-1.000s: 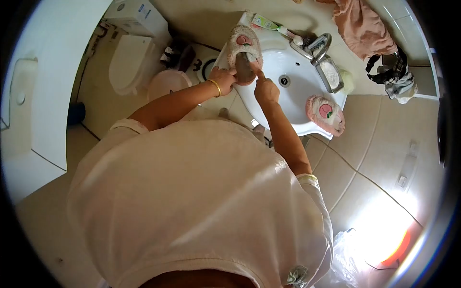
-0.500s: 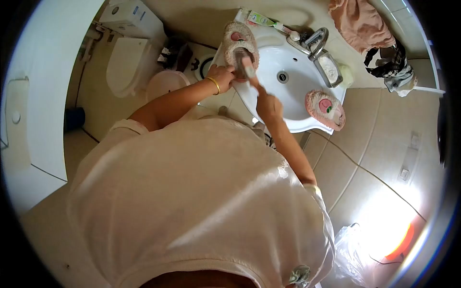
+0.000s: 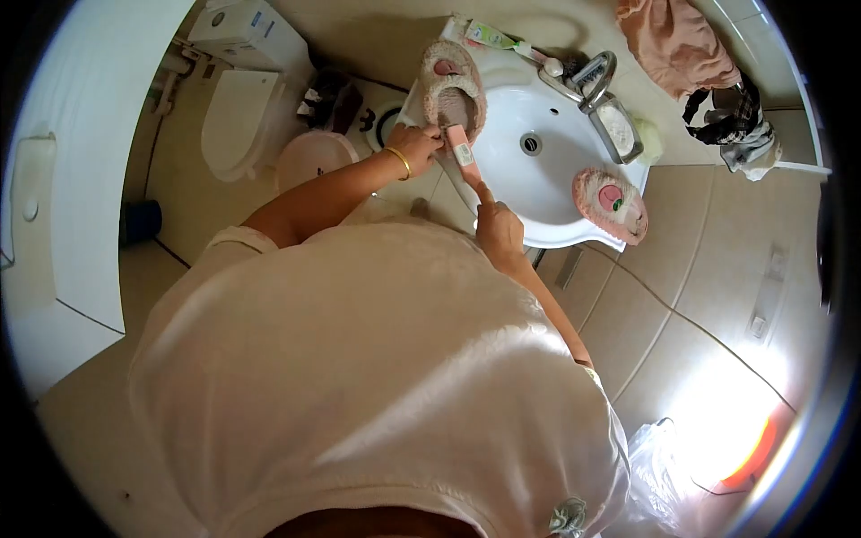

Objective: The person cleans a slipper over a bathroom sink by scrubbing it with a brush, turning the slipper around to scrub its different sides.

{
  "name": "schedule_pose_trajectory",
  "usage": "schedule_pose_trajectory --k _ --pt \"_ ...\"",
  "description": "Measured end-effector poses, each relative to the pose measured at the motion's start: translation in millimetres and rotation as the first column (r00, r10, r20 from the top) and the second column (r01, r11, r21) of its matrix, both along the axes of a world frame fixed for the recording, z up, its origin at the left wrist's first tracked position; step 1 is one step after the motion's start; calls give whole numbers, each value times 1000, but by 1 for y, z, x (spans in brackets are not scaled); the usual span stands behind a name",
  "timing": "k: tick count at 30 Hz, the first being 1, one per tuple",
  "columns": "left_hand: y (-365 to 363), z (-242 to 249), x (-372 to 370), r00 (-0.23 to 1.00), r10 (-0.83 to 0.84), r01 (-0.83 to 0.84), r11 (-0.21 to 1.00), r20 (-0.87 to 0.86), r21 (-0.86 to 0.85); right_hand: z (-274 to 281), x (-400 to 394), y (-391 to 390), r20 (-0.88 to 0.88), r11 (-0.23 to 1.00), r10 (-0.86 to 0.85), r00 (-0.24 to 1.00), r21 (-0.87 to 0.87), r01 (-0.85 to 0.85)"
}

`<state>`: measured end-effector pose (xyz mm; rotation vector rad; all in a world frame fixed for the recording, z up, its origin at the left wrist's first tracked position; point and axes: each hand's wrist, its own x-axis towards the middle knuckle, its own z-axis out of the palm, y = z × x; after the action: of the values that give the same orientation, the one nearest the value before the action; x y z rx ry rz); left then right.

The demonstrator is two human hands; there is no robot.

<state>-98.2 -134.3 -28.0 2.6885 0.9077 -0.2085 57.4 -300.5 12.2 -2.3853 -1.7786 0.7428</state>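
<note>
A pink fluffy slipper (image 3: 453,85) lies on the left rim of the white washbasin (image 3: 547,179). My left hand (image 3: 418,146), with a gold bangle on the wrist, grips the slipper's heel end. My right hand (image 3: 498,229) holds the handle of a pink scrubbing brush (image 3: 461,152), whose head sits just below the slipper's heel. A second pink slipper (image 3: 610,202) rests on the basin's right rim, apart from both hands.
A chrome tap (image 3: 587,76) and a soap dish (image 3: 619,130) stand behind the basin. A tube (image 3: 493,38) lies on the back rim. Clothes (image 3: 682,45) hang at the upper right. A toilet (image 3: 238,117) and a pink bucket (image 3: 312,154) stand to the left.
My right hand has drawn the brush back out of the slipper toward me. My left hand stays on the slipper's heel.
</note>
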Motion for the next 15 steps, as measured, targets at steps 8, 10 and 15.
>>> schedule_pose_trajectory --k 8,10,15 --pt "6 13 15 991 -93 98 994 -98 54 -27 27 55 -36 992 -39 999 114 43" --pt "6 13 22 990 -118 125 989 -81 85 -13 21 14 -68 996 -37 997 81 42" --pt "10 0 38 994 -107 112 977 -38 184 5 18 -46 -296 979 -182 938 40 202"
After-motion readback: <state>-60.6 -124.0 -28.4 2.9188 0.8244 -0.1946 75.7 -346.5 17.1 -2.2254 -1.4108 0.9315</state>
